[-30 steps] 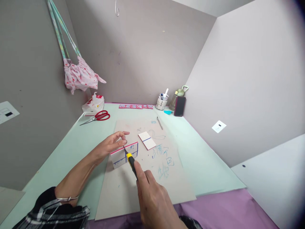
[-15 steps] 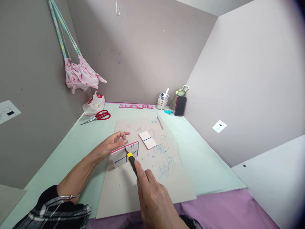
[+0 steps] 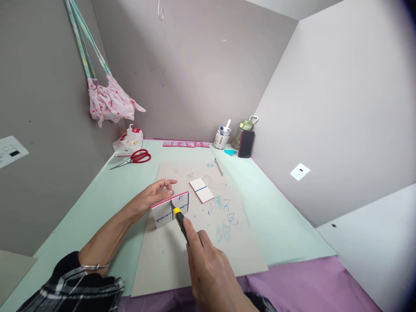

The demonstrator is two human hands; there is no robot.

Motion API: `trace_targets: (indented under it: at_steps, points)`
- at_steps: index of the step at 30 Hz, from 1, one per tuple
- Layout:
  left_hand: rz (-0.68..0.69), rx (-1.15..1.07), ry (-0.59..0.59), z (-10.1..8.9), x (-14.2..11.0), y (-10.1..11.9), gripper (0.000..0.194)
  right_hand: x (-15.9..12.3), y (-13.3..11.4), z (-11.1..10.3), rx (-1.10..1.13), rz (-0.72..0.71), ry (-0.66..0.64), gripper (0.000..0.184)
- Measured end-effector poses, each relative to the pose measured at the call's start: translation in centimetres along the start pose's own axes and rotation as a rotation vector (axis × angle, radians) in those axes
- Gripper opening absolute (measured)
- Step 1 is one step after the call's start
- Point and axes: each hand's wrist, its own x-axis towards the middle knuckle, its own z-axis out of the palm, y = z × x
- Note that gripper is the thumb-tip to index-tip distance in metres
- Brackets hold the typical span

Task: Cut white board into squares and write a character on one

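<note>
My left hand (image 3: 152,197) pinches the pink top edge of a white card piece (image 3: 164,212) that stands upright on a grey cardboard sheet (image 3: 169,255). Blue lines are drawn on the piece. My right hand (image 3: 211,273) grips a yellow-and-black utility knife (image 3: 179,219), its blade tip touching the top of the piece at a vertical blue line. A second small white card (image 3: 201,190) with a blue line lies flat just behind, to the right.
Red scissors (image 3: 134,158) and a crumpled white bag (image 3: 128,141) lie at the back left. A pen cup (image 3: 221,138), a bottle (image 3: 243,130) and a dark phone (image 3: 245,144) stand at the back right. A pen (image 3: 218,167) lies on the cardboard. A pink cloth bag (image 3: 108,102) hangs on the left wall.
Almost nothing has changed; both hands hold their places, with the knife tip staying at the top edge of the standing piece.
</note>
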Motion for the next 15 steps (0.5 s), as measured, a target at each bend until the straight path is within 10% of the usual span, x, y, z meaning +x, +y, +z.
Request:
trace_targets:
  at_steps: [15]
  points:
    - [-0.016, -0.025, -0.007, 0.10, -0.02, -0.02, 0.038, -0.05, 0.24, 0.07, 0.029, 0.008, -0.060, 0.077]
